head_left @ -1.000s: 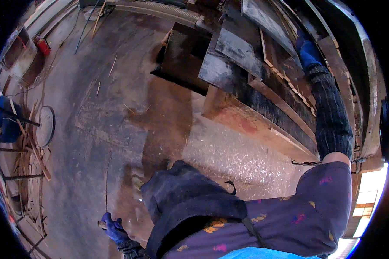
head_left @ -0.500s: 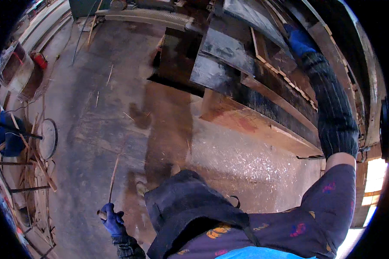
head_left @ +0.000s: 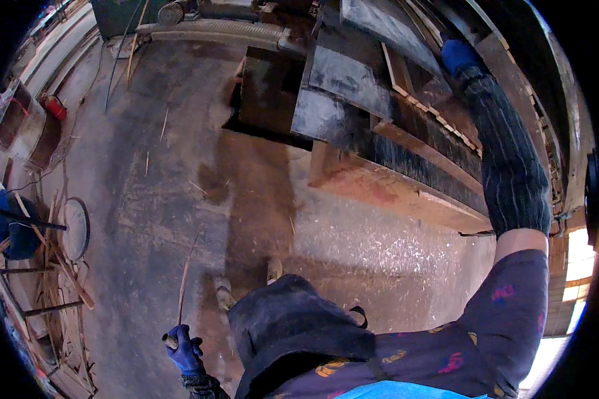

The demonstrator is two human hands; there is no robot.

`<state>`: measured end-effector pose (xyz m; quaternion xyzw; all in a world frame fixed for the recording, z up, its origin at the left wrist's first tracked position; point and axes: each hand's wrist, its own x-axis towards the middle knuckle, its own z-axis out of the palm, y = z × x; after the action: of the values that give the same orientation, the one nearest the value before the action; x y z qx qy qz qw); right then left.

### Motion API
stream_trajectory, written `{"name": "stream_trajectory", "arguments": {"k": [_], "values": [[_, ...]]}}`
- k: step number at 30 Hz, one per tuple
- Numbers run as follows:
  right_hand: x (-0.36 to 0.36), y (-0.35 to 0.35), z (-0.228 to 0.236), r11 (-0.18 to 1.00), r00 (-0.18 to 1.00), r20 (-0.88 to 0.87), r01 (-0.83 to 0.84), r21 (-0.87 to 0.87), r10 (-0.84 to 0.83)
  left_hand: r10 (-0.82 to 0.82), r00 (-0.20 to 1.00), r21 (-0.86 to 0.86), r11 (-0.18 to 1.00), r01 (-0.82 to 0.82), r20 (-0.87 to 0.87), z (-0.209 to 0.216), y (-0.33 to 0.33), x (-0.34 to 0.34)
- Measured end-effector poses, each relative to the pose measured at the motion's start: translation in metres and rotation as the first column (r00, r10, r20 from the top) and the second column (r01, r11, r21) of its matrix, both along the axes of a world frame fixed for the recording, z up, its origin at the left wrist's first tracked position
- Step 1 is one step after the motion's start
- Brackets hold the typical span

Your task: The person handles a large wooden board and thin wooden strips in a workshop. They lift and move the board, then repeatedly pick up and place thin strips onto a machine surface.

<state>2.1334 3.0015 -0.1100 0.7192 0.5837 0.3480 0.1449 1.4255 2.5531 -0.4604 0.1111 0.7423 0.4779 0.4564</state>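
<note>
My left hand (head_left: pixel 185 352), in a blue glove, is closed around the thick end of a thin brown rod (head_left: pixel 184 282) low in the view. The rod points up and away over the floor; a pale, rounded butt end shows beside my fist. At the upper right my right hand (head_left: pixel 458 56), also in a blue glove, reaches in beside a large dark wood-and-metal machine (head_left: pixel 343 73). It is next to a tilted grey panel (head_left: pixel 393 30) and a row of small wooden slats (head_left: pixel 439 120). The fingers of that hand are mostly hidden.
A rusty drum (head_left: pixel 30 130) with a red cylinder (head_left: pixel 54 106) stands at the far left. Nearer are a round-topped stool (head_left: pixel 76 229), a blue bucket (head_left: pixel 23 233) and loose sticks (head_left: pixel 70 279). Wood chips litter the floor (head_left: pixel 379 259) beside the machine's low casing (head_left: pixel 379 186).
My left hand and the rod have shifted slightly right and toward me. My right hand stays beside the machine with little change. The whole view has tilted a little.
</note>
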Motion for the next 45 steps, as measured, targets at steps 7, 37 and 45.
{"name": "stream_trajectory", "arguments": {"k": [7,37,45], "values": [[-0.074,-0.089,0.014,0.995,0.995,0.073,-0.056,-0.084,0.062,0.022,1.0,0.06,0.998,-0.024,0.022,0.004,-0.03,-0.008],[-0.286,-0.527,-0.026,0.756,-0.014,-0.828,0.415,0.506,0.561,-0.38,0.917,0.051,0.925,0.376,0.126,-0.006,0.027,-0.073],[-0.319,-0.522,-0.028,0.836,-0.68,-0.527,0.537,0.115,0.509,-0.398,0.902,0.17,0.913,0.37,0.171,-0.025,0.045,-0.065]]}}
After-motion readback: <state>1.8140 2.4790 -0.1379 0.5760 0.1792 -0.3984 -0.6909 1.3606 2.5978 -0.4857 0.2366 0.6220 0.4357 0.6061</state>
